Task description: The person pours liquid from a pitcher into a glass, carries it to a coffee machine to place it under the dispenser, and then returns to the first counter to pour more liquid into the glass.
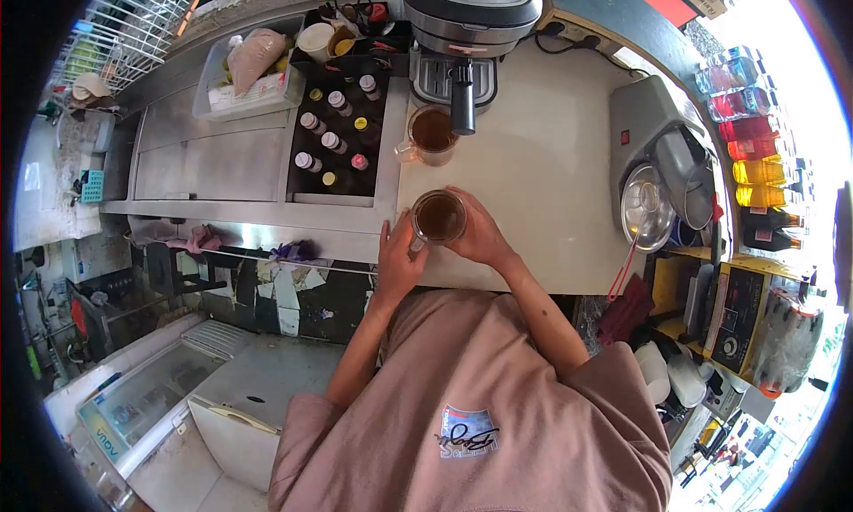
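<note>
A clear glass mug [439, 217] of brown drink is between my two hands, near the front left of the pale counter. My left hand [402, 261] is closed at its handle, on the lower left side. Curled round the mug's right side is my right hand [482, 232], its fingers partly hidden behind the glass. Just beyond stands a second glass mug [434, 134] of brown drink, its handle pointing left. Over its far rim reaches the black portafilter handle [463, 99] of the espresso machine [471, 19].
Left of the counter, several capped bottles [333, 142] stand in a dark recess. Behind them is a plastic bin [253, 72] with bags. A grey appliance [653, 112] and a metal strainer [647, 205] occupy the right end. Several colored drink bottles [755, 148] line the far right.
</note>
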`<state>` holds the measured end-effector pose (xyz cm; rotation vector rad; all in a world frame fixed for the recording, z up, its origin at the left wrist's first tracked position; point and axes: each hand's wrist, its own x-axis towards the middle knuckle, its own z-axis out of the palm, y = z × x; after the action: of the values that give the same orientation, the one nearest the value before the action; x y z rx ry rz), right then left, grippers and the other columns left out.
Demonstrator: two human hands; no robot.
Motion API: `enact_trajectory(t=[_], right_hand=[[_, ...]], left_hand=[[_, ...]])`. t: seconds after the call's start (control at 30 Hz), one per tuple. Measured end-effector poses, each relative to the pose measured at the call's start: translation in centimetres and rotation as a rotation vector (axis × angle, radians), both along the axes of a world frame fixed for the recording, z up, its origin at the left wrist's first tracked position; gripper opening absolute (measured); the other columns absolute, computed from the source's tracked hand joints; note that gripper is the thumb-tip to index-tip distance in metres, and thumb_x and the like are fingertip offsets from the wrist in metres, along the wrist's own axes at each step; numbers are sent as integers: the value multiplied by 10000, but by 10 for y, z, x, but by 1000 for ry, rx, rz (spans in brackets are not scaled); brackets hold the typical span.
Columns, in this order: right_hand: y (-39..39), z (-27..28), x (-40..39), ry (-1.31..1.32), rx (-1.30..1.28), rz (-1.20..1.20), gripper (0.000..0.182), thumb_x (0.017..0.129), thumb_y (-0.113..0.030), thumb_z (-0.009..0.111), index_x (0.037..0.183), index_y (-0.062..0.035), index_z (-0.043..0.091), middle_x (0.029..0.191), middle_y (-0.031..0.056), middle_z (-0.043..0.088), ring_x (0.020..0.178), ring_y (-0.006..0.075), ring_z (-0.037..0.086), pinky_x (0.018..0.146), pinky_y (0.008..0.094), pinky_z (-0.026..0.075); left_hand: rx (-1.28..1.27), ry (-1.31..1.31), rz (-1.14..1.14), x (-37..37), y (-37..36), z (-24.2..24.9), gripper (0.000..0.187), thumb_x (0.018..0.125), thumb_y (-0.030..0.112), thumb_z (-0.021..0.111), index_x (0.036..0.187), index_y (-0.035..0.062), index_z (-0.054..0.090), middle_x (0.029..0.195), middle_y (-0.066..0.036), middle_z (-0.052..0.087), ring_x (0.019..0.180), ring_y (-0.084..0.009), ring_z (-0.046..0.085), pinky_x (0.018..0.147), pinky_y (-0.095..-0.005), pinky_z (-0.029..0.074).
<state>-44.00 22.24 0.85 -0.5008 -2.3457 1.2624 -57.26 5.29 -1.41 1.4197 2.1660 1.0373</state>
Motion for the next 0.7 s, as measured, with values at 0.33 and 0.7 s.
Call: enact_trajectory(t=[0.33, 0.7], right_hand=[[-6, 1, 1, -5, 26, -81, 725, 730, -158, 860, 1352, -5, 520, 1372, 207, 557, 1304, 378, 527, 1096, 451, 443], [-9, -8, 1, -54, 65, -171, 782, 698, -167, 887, 1358, 1, 502, 1352, 206, 554, 1279, 384, 531, 1077, 453, 456]], left_hand=[[-34, -175, -62, -21, 14, 24, 606, 850, 60, 692, 1431, 67, 518, 1473, -151, 528, 1399, -318, 468, 1141, -458, 378], [-62, -321, -115, -39, 28, 35, 531, 865, 28, 655, 1384, 111, 574, 1409, -133, 569, 1336, -333, 514, 1091, -419, 431]])
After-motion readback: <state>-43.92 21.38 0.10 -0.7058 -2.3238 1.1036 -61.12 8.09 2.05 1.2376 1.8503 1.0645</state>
